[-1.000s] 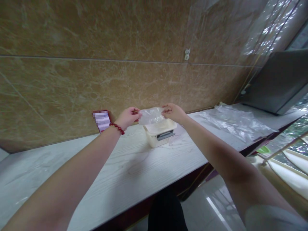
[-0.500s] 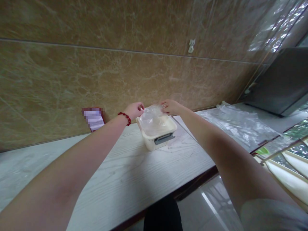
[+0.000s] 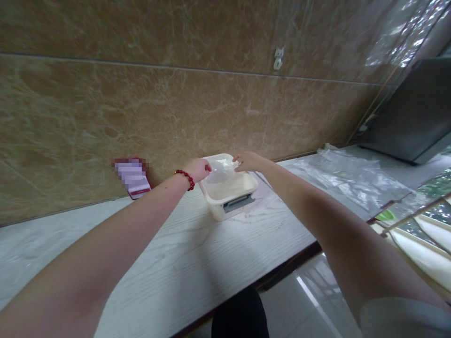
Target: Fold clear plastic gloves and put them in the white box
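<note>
A cream plastic box [image 3: 219,212] with a grey side latch stands on the white wood-grain table [image 3: 183,253]. Thin clear plastic film [image 3: 223,172] lies inside its far part. My left hand [image 3: 200,169], with a red bead bracelet [image 3: 186,178] at the wrist, is at the box's left rim, its fingers pinched on the film's edge. At the far right rim my right hand [image 3: 246,161] touches the film with curled fingers spread apart; no firm grip shows.
A phone in a red case [image 3: 134,178] leans on the marbled wall at the left. Crumpled clear plastic [image 3: 348,176] covers the table's right part, with a grey box-like object [image 3: 408,112] beyond. Cream racks [image 3: 431,253] stand at the right edge.
Both hands have lowered slightly toward the box. The film, earlier raised above the far rim, now sits down inside, and the far rim shows.
</note>
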Available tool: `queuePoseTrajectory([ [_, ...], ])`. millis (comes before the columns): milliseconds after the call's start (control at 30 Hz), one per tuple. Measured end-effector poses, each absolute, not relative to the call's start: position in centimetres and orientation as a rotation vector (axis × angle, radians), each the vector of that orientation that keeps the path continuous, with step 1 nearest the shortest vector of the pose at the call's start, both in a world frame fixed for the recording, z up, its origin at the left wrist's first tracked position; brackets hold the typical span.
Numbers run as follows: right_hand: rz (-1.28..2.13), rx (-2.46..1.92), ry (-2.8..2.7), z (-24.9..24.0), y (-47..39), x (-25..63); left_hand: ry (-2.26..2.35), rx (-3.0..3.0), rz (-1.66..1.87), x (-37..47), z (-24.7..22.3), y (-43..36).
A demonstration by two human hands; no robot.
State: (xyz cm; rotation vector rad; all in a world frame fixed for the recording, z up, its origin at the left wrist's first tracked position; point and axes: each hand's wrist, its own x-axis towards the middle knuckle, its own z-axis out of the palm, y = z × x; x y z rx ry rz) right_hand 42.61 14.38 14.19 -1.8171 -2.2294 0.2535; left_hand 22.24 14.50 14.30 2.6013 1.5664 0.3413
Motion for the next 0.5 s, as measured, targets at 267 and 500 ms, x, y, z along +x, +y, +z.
queuePoseTrajectory([
  [267,0.184,-1.867,-2.288,13.1,15.7,42.7,1.588,2.571,0.326,22.8,13.4,15.0],
  [500,0.160,-1.878,-2.281,12.3,15.4,42.4,1.589,2.610,0.241,22.7,12.7,15.7],
])
